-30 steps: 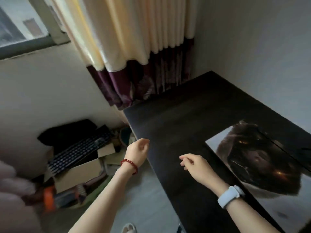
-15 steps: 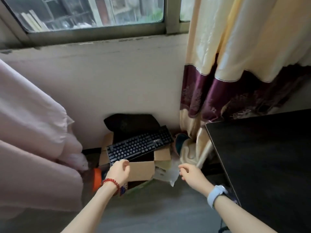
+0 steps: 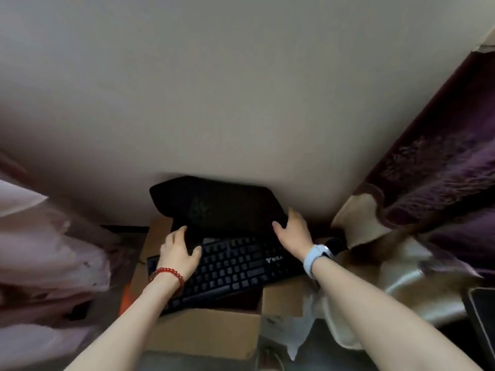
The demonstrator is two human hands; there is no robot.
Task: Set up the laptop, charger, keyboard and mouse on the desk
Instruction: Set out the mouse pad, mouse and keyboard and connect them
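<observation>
A black keyboard (image 3: 235,266) lies across the top of an open cardboard box (image 3: 203,333) on the floor. Behind it a flat black soft case or bag (image 3: 219,207) leans against the wall. My left hand (image 3: 178,254), with a red bead bracelet, rests at the case's lower left edge above the keyboard, fingers fairly straight. My right hand (image 3: 293,232), with a white watch, touches the case's right edge, thumb spread on its front. A corner of the dark desk (image 3: 482,314) shows at the lower right. No laptop or charger is visible.
A cream and purple curtain (image 3: 428,170) hangs at the right, its hem bunched on the floor. Pink fabric (image 3: 40,250) fills the left. A small dark rounded thing (image 3: 334,245) sits right of the keyboard. An orange item (image 3: 126,298) lies beside the box.
My view turned from the desk to the box by the wall and came closer. Both hands reached forward from mid-air to the edges of the black case.
</observation>
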